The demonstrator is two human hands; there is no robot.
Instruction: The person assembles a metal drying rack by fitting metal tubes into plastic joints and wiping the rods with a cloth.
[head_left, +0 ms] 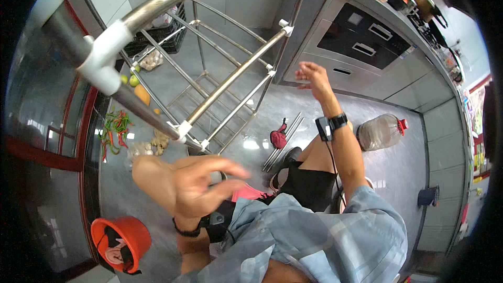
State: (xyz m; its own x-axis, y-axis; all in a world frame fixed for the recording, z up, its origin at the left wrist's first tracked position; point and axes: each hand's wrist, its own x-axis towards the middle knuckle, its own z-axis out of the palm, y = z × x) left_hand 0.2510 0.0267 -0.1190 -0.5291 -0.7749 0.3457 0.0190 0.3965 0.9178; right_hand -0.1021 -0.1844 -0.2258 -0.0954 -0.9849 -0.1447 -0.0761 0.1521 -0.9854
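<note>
My left hand [201,181] is raised close to the camera, slightly blurred, with its thumb and fingers apart and nothing between them. Farther off, my right hand [314,79] is lifted near the cabinet front; its fingers are loosely bent and apart, and no object shows in it. Both wrists carry dark straps with small devices. Ahead of me stands a metal-tube rack [238,73] with white plastic joints [107,55]. Neither hand appears to touch it. Several loose thin metal rods [285,144] and a dark red pouch [278,137] lie on the floor between my hands.
Red and green chili peppers [116,128], other produce and a black crate [175,36] are at the left. An orange bucket [139,230] holding cloths stands at lower left. A large clear jug [381,132] with a red cap lies right, below the kitchen cabinets [361,47].
</note>
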